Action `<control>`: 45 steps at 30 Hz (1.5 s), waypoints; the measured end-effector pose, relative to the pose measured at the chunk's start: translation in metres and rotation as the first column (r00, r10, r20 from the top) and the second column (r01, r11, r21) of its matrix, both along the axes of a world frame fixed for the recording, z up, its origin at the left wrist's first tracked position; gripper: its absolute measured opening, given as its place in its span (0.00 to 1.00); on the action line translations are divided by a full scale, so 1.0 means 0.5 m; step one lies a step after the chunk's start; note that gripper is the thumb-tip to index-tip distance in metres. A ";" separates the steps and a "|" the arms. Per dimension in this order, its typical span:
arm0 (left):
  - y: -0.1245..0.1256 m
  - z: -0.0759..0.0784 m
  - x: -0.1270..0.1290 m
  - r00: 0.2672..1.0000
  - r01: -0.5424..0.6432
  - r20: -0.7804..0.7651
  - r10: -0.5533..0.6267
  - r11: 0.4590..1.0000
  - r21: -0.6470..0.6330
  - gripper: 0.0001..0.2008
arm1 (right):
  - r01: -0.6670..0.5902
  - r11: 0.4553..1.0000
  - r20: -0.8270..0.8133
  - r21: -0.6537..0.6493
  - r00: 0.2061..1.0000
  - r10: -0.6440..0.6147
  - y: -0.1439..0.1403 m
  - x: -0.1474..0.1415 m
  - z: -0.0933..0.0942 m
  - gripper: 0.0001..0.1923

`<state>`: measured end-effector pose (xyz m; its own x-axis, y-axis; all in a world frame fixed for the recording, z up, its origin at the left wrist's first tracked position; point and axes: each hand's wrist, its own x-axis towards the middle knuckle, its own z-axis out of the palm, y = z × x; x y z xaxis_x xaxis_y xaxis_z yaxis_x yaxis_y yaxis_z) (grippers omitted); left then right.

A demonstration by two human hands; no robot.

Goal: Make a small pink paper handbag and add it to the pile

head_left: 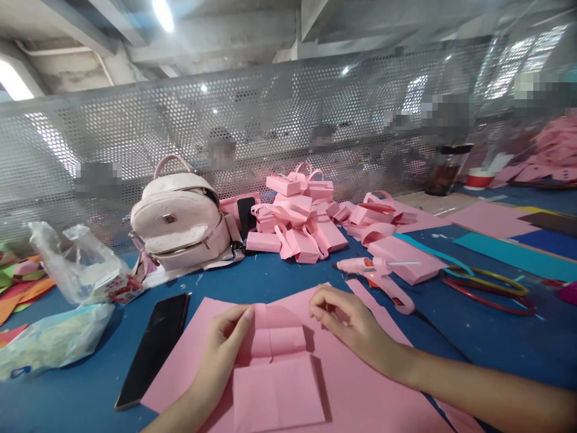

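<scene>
Extending right from the pinching left hand [220, 343], folded pink paper [278, 385] is held; beyond, the right hand [349, 328] is curled, hold unclear.

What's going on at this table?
A person's left hand grips the edge of a folded pink paper piece lying over a larger pink sheet. The right hand is curled beside it, holding nothing visible. A glue gun lies just beyond, with small pink paper bags piled behind.
</scene>
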<state>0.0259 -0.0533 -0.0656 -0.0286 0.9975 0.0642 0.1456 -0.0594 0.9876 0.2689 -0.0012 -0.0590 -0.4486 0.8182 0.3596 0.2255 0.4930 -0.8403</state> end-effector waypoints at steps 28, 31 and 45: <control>0.026 0.005 -0.001 0.988 0.124 0.112 -0.102 0.968 -0.216 0.23 | -0.250 0.488 0.298 0.836 0.954 -0.021 0.002 0.019 0.007 0.12; 0.028 0.006 -0.001 0.985 0.139 0.130 -0.115 0.970 -0.200 0.24 | -0.239 0.481 0.283 0.844 0.959 -0.019 0.002 0.014 0.008 0.11; 0.028 0.007 0.001 0.985 0.148 0.116 -0.129 0.975 -0.166 0.23 | -0.272 0.466 0.305 0.842 0.952 0.004 -0.004 0.001 0.004 0.11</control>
<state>0.0265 -0.0392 -0.0623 0.1131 0.9879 -0.1059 0.0440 0.1015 0.9939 0.2694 -0.0034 -0.0570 -0.6997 0.0613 0.7118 0.1972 0.9742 0.1099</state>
